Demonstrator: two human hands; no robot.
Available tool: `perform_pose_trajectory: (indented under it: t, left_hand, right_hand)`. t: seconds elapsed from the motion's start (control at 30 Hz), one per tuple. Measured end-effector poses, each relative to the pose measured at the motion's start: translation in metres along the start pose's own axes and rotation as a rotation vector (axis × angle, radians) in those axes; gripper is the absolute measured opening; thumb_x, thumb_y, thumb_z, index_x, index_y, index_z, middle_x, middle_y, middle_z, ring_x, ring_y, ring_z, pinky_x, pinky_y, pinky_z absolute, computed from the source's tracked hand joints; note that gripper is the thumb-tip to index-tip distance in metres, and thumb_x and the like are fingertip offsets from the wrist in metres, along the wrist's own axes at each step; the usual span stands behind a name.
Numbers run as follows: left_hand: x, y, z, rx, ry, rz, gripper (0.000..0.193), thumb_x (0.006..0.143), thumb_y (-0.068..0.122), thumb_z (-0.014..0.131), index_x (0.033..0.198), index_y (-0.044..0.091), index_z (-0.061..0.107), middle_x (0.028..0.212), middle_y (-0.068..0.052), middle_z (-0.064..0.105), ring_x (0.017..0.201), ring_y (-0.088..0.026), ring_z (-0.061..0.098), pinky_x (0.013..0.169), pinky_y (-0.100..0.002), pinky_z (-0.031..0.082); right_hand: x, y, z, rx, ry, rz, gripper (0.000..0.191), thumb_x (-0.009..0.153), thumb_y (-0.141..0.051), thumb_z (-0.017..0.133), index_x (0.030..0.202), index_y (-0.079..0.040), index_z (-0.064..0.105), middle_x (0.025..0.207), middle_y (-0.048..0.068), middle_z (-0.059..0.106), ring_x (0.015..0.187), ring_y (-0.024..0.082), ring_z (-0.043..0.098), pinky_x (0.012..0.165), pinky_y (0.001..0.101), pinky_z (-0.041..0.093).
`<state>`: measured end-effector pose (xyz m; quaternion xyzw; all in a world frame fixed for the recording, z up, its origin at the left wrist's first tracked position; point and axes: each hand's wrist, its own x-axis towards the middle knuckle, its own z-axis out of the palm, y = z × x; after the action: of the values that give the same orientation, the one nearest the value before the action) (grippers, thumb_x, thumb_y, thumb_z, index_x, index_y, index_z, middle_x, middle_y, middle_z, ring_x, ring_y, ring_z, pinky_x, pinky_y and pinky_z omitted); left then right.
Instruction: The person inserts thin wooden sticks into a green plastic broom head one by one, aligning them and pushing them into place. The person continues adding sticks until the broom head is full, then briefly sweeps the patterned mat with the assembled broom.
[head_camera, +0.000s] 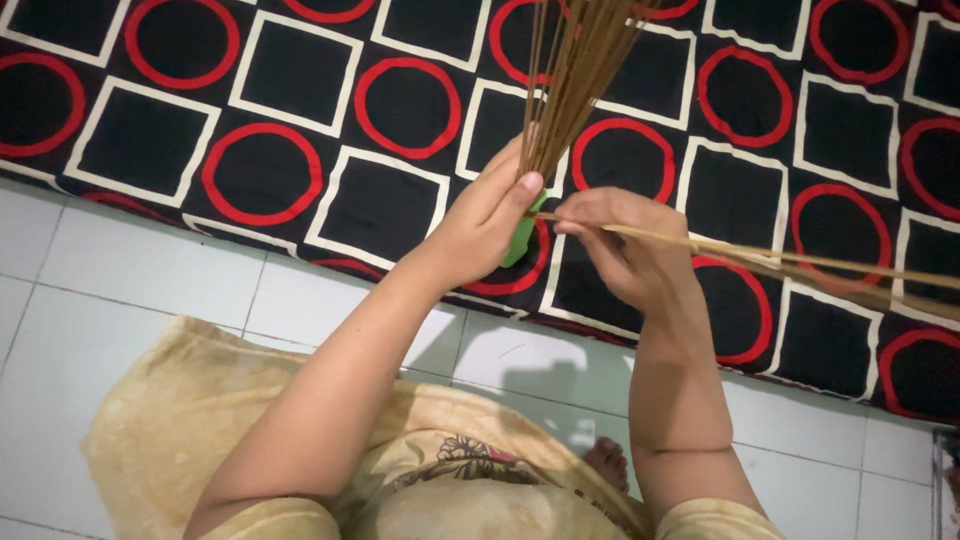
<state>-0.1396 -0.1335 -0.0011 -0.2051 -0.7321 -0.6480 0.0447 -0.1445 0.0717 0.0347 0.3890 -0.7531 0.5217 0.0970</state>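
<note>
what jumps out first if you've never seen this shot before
The black mat with red circles in white squares fills the top of the view. At centre the left hand grips a bundle of thin brown sticks fanning upward, while the right hand pinches a few sticks running off to the right.

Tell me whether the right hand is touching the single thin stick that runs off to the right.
Touching. The head view shows the right hand pinching the single stick at its fingertips, beside the left hand, which holds the bundle of sticks.
</note>
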Motion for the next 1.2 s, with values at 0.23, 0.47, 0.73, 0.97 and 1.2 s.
perform_pose_trajectory:
  t: [0.23, 0.47, 0.73, 0.97, 1.2]
  left_hand:
    - [-0.001, -0.006, 0.007, -0.122, -0.013, -0.021, 0.046, 0.115, 0.018, 0.040, 0.155, -0.004, 0.040, 0.160, -0.017, 0.045, 0.152, -0.027, 0.040, 0.127, -0.036, 0.029]
    - [0.002, -0.017, 0.006, -0.518, -0.001, -0.174, 0.045, 0.115, 0.021, 0.041, 0.154, -0.001, 0.044, 0.143, -0.011, 0.058, 0.133, -0.019, 0.055, 0.117, -0.036, 0.041]
    - [0.001, -0.033, 0.004, -0.631, 0.036, -0.240, 0.053, 0.114, 0.031, 0.036, 0.156, 0.001, 0.038, 0.143, -0.010, 0.057, 0.128, -0.020, 0.057, 0.113, -0.037, 0.045]
    - [0.002, -0.016, -0.004, -0.275, 0.012, -0.100, 0.042, 0.120, 0.026, 0.036, 0.142, -0.003, 0.057, 0.120, -0.007, 0.062, 0.114, -0.014, 0.056, 0.106, -0.030, 0.045]
    - [0.001, 0.006, -0.012, -0.706, -0.138, -0.170, 0.047, 0.107, 0.027, 0.038, 0.148, 0.007, 0.050, 0.123, 0.002, 0.056, 0.099, -0.009, 0.050, 0.091, -0.023, 0.043]
  right_hand:
    - [0.026, 0.000, -0.007, -0.049, -0.161, 0.059, 0.009, 0.098, -0.003, 0.071, 0.106, 0.001, 0.068, 0.091, 0.013, 0.071, 0.082, 0.023, 0.073, 0.071, 0.0308, 0.056]
    - [0.041, -0.011, -0.006, -0.177, -0.170, 0.093, 0.012, 0.098, -0.008, 0.070, 0.107, -0.001, 0.069, 0.086, 0.012, 0.071, 0.078, 0.027, 0.071, 0.068, 0.0353, 0.053]
    - [0.046, -0.005, 0.004, -0.102, -0.214, 0.082, 0.010, 0.099, -0.007, 0.069, 0.104, 0.001, 0.068, 0.090, 0.013, 0.071, 0.080, 0.028, 0.071, 0.071, 0.0352, 0.054]
    - [0.036, -0.007, -0.031, 0.082, -0.011, 0.051, 0.005, 0.100, 0.002, 0.065, 0.104, 0.005, 0.068, 0.094, 0.013, 0.072, 0.085, 0.019, 0.074, 0.076, 0.0291, 0.061]
    - [0.002, 0.004, -0.041, 0.403, 0.179, 0.134, 0.004, 0.103, 0.008, 0.062, 0.103, 0.004, 0.062, 0.093, 0.015, 0.070, 0.086, 0.019, 0.073, 0.080, 0.0279, 0.063]
